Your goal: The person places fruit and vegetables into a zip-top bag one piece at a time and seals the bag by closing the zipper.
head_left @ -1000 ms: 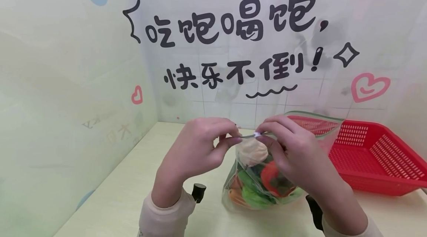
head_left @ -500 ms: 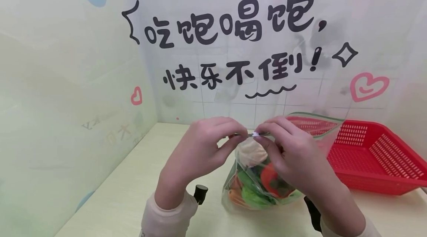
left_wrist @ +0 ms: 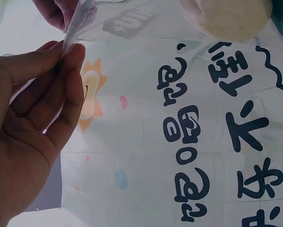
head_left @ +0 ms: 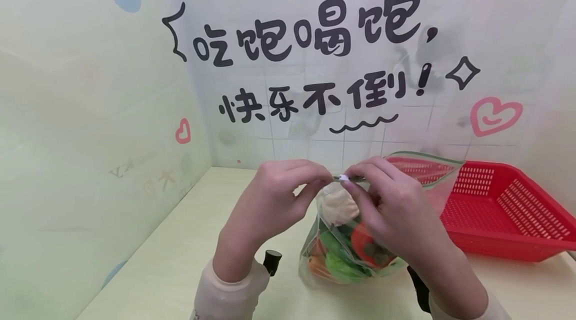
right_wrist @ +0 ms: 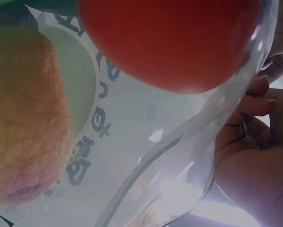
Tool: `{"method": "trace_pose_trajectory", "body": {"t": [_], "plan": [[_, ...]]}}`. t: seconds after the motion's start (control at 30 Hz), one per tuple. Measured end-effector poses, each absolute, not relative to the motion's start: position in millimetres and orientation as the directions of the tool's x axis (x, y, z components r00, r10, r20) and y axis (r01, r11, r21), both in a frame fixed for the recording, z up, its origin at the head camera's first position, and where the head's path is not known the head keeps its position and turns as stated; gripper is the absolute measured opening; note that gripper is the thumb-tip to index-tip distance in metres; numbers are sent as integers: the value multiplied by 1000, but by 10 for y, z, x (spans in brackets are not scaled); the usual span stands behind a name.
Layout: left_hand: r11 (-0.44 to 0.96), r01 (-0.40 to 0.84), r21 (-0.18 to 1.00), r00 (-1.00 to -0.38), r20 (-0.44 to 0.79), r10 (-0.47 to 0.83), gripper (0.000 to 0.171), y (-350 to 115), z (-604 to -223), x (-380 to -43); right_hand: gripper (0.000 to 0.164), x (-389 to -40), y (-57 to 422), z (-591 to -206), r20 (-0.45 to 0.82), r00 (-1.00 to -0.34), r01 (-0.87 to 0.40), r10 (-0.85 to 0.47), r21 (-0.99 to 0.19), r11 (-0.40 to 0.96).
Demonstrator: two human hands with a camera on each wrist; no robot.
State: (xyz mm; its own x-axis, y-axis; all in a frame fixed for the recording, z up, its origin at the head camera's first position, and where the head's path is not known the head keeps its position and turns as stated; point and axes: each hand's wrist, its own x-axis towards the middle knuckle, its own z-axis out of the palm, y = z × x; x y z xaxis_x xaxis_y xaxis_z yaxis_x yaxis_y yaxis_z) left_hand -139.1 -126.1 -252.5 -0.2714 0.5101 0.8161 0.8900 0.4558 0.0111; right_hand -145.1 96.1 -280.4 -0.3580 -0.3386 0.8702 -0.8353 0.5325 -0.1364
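A clear zip bag [head_left: 443,180] with a green sealing strip stands on the table. My left hand [head_left: 279,197] pinches the strip at its left part; in the left wrist view, thumb and fingertips hold the film edge. Close beside it, my right hand [head_left: 398,202] pinches a small white slider [head_left: 344,178] on the strip. Right of that hand the strip gapes apart. Inside the bag lie a pale wrinkled lump [head_left: 339,207], a red round vegetable [head_left: 365,242], green leafy pieces [head_left: 342,266] and an orange piece [head_left: 320,266]. The fingers partly hide the strip.
A red perforated plastic basket [head_left: 508,247] stands right of the bag, partly behind it. A printed wall [head_left: 279,150] closes off the back of the pale table [head_left: 180,260], and another wall [head_left: 90,160] rises at the left.
My left hand has shifted right along the strip, and its fingertips now sit close to the slider. The right hand keeps its pinch almost in place. Bag and basket stay put.
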Motion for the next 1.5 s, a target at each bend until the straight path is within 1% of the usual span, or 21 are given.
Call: {"method": "trace_pose_trajectory", "body": {"t": [0.4, 0.57, 0.7, 0.93, 1.03, 1.13, 1.3, 1.5], "plan": [[457, 889, 14, -272, 820, 504, 9, -1255, -2530, -1403, 26, -1454, 949, -2813, 868, -363, -835, -340, -140, 533], [485, 875, 14, -284, 826, 487, 11, -1245, -2540, -1406, 26, -1469, 951, -2807, 874, -341, -836, -346, -114, 537], [511, 859, 28, -311, 821, 478, 15, -1262, -2541, -1413, 26, -1494, 965, -2802, 881, -324, -826, -345, -86, 557], [578, 815, 40, -378, 792, 479, 18, -1349, -2551, -1454, 26, -1562, 1019, -2801, 873, -339, -808, -352, -79, 584], [605, 795, 30, -395, 783, 481, 17, -1382, -2541, -1465, 26, -1591, 1071, -2795, 866, -365, -796, -342, -100, 597], [625, 780, 31, -406, 785, 468, 16, -1427, -2535, -1488, 25, -1618, 1137, -2784, 855, -406, -774, -323, -134, 619], [647, 759, 73, -430, 803, 413, 14, -1547, -2533, -1556, 23, -1660, 1244, -2745, 824, -491, -728, -285, -208, 653], [680, 720, 138, -476, 812, 339, 18, -1719, -2555, -1676, 22, -1699, 1446, -2677, 776, -592, -667, -218, -320, 673]]}}
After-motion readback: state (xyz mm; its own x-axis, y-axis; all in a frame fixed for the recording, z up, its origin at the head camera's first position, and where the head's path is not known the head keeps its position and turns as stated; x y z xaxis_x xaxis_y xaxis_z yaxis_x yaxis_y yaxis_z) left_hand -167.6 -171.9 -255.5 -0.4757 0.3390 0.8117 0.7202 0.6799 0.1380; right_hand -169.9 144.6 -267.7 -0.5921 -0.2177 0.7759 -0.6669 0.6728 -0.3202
